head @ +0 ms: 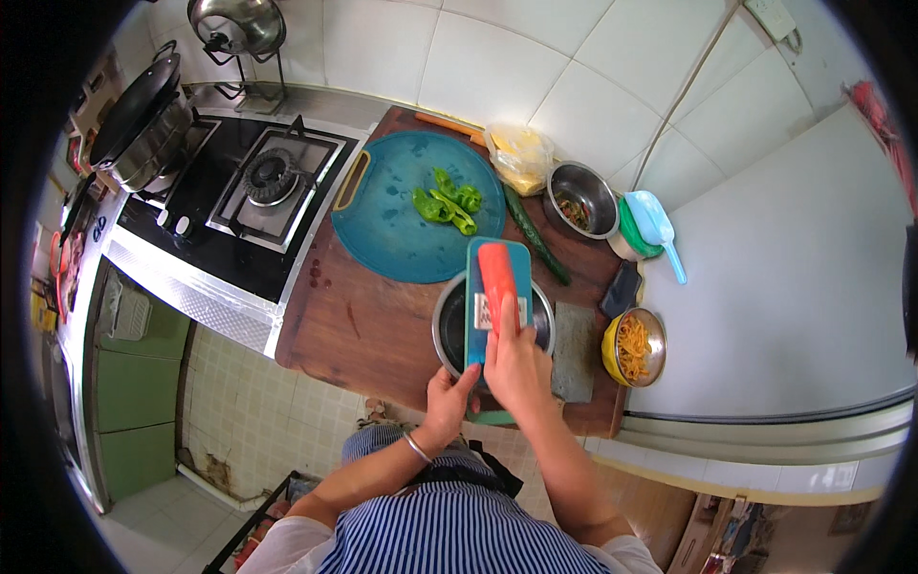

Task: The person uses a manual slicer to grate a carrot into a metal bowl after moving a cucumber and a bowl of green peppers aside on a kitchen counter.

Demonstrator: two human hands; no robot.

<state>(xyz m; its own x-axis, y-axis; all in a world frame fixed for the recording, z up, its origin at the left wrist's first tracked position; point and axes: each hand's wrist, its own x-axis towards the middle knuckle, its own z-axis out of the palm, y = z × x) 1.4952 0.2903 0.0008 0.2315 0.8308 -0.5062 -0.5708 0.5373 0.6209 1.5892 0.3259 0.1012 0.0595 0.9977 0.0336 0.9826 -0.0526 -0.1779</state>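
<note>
My right hand (518, 366) grips a peeled carrot (496, 276) and holds it against a teal mandoline grater (475, 301). The grater lies across a round metal bowl (442, 316) on the wooden counter. At its near end, my left hand (450, 405) holds the grater's edge. Beyond the bowl, a round teal cutting board (387, 229) bears several pieces of green pepper (448, 204). To the board's right lies a cucumber (531, 229). What is inside the bowl under the grater is mostly hidden.
A gas stove (269, 179) stands left, with a wok (136, 107) on a pot. On the right are a yellow bowl of orange shreds (635, 348), a dark phone (621, 289), a grey slab (574, 351), a metal bowl (581, 194), a blue scoop (651, 219) and a plastic bag (520, 158).
</note>
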